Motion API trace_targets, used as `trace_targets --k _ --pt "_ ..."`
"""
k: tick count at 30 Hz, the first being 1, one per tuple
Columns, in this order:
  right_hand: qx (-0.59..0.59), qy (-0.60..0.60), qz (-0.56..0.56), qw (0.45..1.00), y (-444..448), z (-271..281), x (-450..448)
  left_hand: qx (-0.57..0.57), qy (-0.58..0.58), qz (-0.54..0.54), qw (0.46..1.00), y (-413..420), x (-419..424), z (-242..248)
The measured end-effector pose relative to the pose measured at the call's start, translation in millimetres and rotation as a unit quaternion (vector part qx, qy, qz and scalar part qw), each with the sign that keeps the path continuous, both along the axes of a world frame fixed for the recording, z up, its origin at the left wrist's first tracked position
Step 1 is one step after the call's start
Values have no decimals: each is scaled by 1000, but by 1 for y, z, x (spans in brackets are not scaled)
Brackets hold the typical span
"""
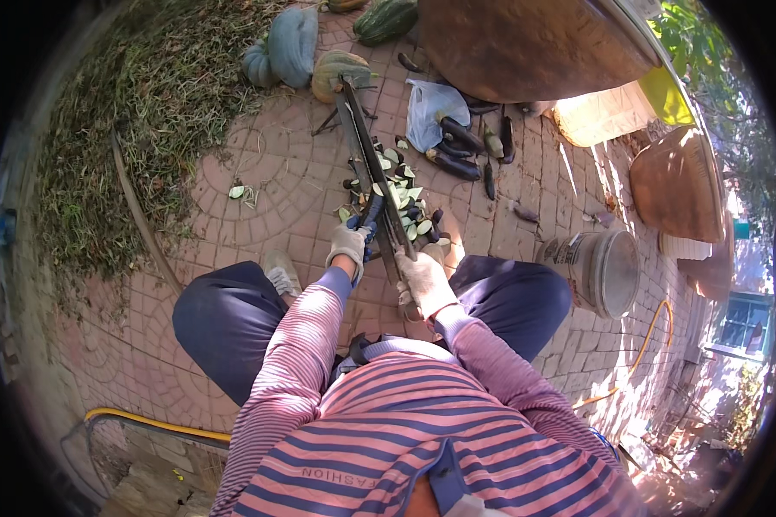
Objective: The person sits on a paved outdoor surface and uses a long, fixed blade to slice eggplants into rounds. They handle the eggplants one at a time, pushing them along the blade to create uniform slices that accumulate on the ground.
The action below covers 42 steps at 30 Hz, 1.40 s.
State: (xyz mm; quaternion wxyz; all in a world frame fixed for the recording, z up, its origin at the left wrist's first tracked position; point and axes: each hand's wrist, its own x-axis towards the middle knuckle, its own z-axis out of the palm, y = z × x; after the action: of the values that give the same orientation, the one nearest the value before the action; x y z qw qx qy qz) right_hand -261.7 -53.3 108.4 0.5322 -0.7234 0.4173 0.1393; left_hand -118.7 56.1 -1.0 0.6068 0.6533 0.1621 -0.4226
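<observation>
A long hinged fodder chopper stands on metal legs, its bars pointing away from me. My right hand, in a pale work glove, grips the near end of its upper bar. My left hand, in a pale glove with blue on the fingers, holds a dark eggplant. The eggplant's far end is against the chopper's left side, and a pale cut face shows there. Cut eggplant pieces with white flesh lie scattered on the bricks, mostly right of the bar. Whether the blade touches the eggplant is hidden.
Whole eggplants lie beyond the pieces beside a white plastic bag. Pumpkins sit at the chopper's far end. A lidded bucket stands right of my knee. Dry plant stalks are heaped left; a large brown vessel stands upper right.
</observation>
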Motion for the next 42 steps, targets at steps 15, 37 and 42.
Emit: trace_targets --k 15,37,42 --pt "52 -45 -58 996 8 -64 -18 218 -356 -104 903 -13 -2 -50" --pt "-207 -111 212 949 11 -91 -29 -16 116 -12 993 -13 -9 -30" --pt "146 28 -155 977 12 -6 1 -76 158 4 985 -1 5 -33"
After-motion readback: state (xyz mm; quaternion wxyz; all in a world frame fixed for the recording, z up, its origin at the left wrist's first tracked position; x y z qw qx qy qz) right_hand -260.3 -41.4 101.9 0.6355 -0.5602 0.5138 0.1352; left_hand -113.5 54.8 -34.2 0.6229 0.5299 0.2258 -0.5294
